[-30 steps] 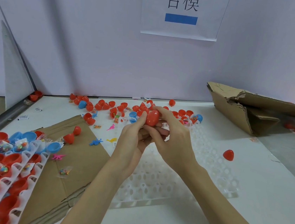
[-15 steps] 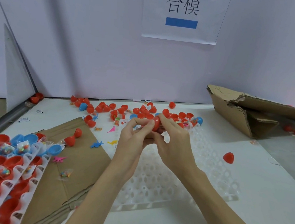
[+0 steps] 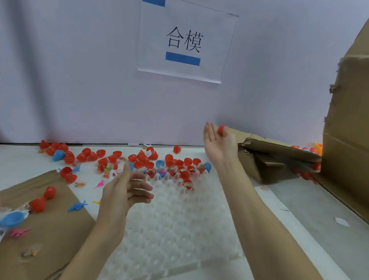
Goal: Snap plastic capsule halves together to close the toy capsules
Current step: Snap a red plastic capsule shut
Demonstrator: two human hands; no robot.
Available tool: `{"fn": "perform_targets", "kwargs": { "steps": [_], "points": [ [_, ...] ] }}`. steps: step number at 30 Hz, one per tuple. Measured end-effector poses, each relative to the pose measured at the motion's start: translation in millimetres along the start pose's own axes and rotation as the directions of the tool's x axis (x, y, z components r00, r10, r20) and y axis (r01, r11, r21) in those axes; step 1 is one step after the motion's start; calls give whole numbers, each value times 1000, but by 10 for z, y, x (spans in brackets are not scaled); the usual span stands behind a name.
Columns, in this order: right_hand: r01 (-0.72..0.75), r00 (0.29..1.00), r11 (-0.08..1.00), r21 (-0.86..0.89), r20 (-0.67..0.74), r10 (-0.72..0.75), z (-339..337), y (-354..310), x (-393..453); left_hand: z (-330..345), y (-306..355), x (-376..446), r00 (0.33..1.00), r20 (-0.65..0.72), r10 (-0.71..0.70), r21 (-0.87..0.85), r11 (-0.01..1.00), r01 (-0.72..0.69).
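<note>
Holding a red capsule (image 3: 221, 129) at our right hand's (image 3: 218, 143) fingertips, palm up, arm raised toward the torn cardboard box (image 3: 276, 155), probably to toss it there as finished. Whether it's snapped shut we can't tell. Left hand (image 3: 125, 189) hangs over the white tray (image 3: 182, 227), fingers loosely spread, empty, likely ready for the loose halves (image 3: 135, 159) on the surface.

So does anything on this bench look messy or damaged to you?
Yes. Red and blue capsule halves lie scattered loose along the back wall instead of in the white tray. Small toy dinosaurs are strewn on the cardboard sheet. At right, a torn cardboard box lies collapsed.
</note>
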State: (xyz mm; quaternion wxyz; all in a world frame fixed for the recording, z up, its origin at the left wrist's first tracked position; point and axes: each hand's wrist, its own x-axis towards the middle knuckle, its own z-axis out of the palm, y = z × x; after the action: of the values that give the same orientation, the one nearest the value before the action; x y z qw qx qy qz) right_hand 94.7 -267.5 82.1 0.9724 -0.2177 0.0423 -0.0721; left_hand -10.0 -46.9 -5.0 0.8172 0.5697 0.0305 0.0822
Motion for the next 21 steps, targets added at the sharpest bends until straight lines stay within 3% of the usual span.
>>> {"fn": "perform_targets", "kwargs": {
  "steps": [7,10,12,13,15,18,19,21],
  "points": [
    [44,997,971,-234,-54,-58,-148,-99,178,-2,41,-6,1000,-28,7,-9,1000,-8],
    [47,999,914,-403,23,-41,-303,59,16,-2,41,-14,999,-41,13,-2,1000,-13],
    [75,997,819,-569,35,-67,-395,205,-133,-8,41,-6,999,-49,17,-2,1000,-17],
    [100,994,714,-693,36,-105,-445,282,-209,-13,43,0,999,-50,19,-1,1000,-19],
    [169,976,370,-913,103,-192,-570,422,-344,-22,44,8,998,-56,21,5,1000,-21],
    [272,925,-189,-944,310,-218,-735,510,-470,-31,37,8,998,-51,26,14,1000,-25],
    [292,911,-305,-906,361,-198,-750,497,-488,-28,33,6,998,-49,29,23,999,-28],
    [307,905,-431,-848,400,-144,-745,441,-518,-22,32,-7,998,-42,36,36,999,-34]
  ]
}}
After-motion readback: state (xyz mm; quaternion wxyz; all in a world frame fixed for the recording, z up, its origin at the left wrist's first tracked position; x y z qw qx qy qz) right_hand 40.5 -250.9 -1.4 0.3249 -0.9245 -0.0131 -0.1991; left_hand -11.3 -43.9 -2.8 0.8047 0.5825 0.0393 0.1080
